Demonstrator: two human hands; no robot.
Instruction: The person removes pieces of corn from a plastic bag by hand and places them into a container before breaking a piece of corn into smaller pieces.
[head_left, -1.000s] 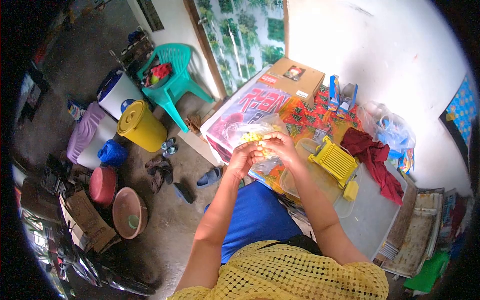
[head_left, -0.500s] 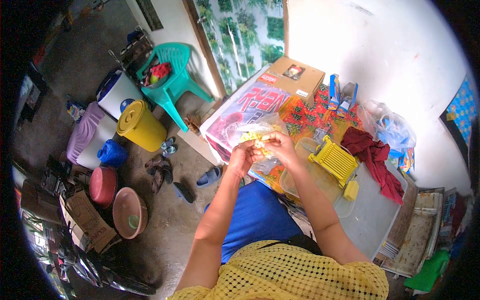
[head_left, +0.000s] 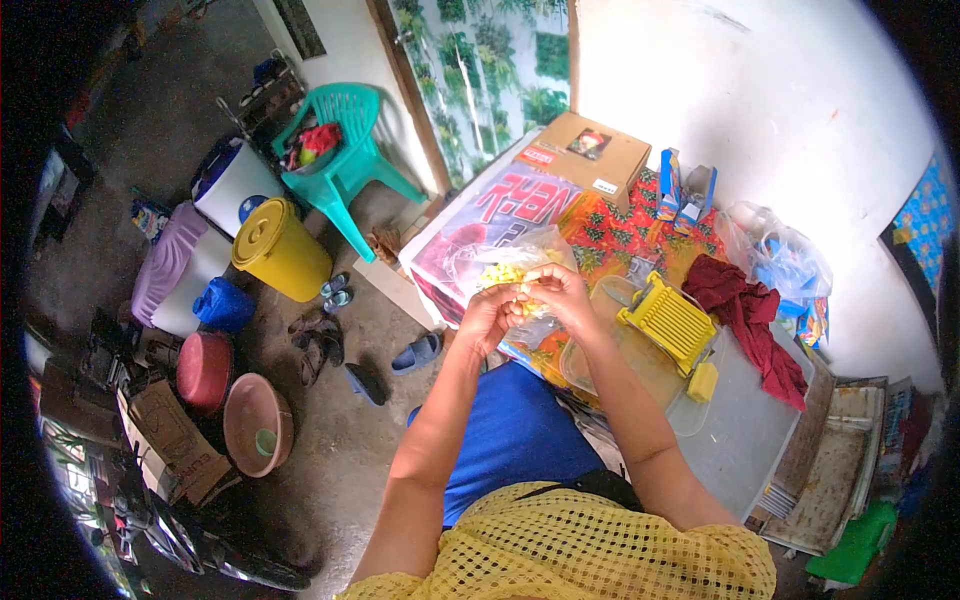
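Plastic bag [head_left: 520,262] (yellow bits [head_left: 503,273] inside), clamped by left hand [head_left: 488,318] and right hand [head_left: 562,293] fingers.

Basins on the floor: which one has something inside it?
The brown basin: a small green cup sits inside. The red basin beside it shows no open inside.

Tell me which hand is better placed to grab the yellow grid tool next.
Right, probably. The right hand is nearer the yellow grid tool, which rests on the clear container beside that forearm. The left hand sits on the far side of the plastic bag both hands grip.
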